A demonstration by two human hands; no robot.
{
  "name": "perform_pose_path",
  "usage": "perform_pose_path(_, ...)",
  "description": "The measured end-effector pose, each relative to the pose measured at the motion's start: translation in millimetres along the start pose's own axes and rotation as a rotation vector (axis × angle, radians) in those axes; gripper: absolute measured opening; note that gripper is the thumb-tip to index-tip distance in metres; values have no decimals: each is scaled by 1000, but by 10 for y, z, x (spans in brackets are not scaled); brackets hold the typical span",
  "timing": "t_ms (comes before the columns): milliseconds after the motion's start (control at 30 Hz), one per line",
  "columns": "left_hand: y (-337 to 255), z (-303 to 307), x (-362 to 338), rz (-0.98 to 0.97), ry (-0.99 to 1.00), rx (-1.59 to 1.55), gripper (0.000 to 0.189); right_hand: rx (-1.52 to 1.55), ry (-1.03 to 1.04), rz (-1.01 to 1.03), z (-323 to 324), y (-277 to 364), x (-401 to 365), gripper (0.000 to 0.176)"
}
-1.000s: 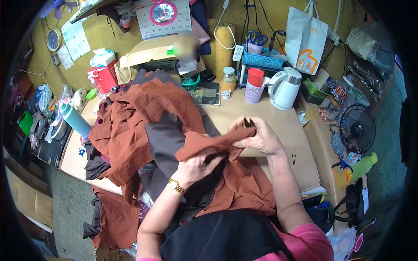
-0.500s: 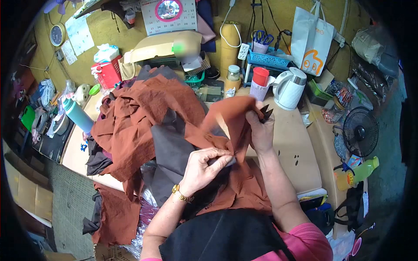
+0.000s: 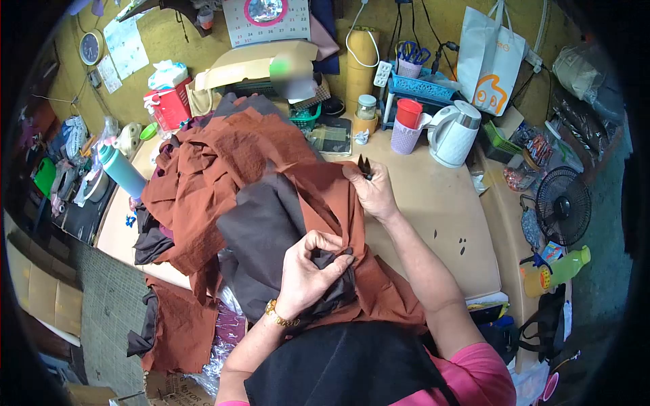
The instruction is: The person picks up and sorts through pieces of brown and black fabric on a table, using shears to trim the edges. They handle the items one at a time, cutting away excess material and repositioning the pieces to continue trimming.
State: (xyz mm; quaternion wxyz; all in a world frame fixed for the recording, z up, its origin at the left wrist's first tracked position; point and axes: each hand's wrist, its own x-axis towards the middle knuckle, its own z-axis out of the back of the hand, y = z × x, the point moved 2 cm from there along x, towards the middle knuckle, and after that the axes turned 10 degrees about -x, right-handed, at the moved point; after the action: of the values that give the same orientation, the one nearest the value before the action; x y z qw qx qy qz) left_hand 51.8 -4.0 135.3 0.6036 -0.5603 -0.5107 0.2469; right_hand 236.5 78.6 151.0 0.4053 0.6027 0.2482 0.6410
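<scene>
My left hand (image 3: 308,274), with a gold watch at the wrist, pinches the edge of a rust-brown and dark grey fabric piece in front of my body. Higher up, my right hand (image 3: 372,189) is closed round small black thread snips (image 3: 365,168), their blades pointing up past the fingers. The same hand's thumb and fingertips also hold the upper end of the rust-brown fabric (image 3: 332,196). Dark grey fabric (image 3: 261,230) hangs beside my left hand. A large heap of rust-brown cloth (image 3: 203,176) lies to the left on the table.
A white kettle (image 3: 455,135), a red cup (image 3: 408,114) in a lilac holder and a blue basket (image 3: 420,88) stand at the back. A teal bottle (image 3: 122,172) is at left. A black fan (image 3: 562,203) and a green bottle (image 3: 570,264) are at right.
My right hand has moved left and slightly down with the snips and cloth. The fabric between my hands now hangs straighter. My left hand stays pinched and has shifted slightly left.
</scene>
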Motion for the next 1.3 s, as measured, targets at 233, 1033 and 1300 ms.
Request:
perform_pose_path(233, -173, -63, 7, -136, 55, 207, 34, -150, -20, -58, 37, 30, -5, 24)
perform_pose_path(1033, -156, -77, 19, -253, 11, 379, 68, -368, 133, -178, -12, 746, -886, 10)
perform_pose_path(1300, -106, -116, 6, -347, 19, 503, 69, -466, 12, -150, -88, 749, -904, 17)
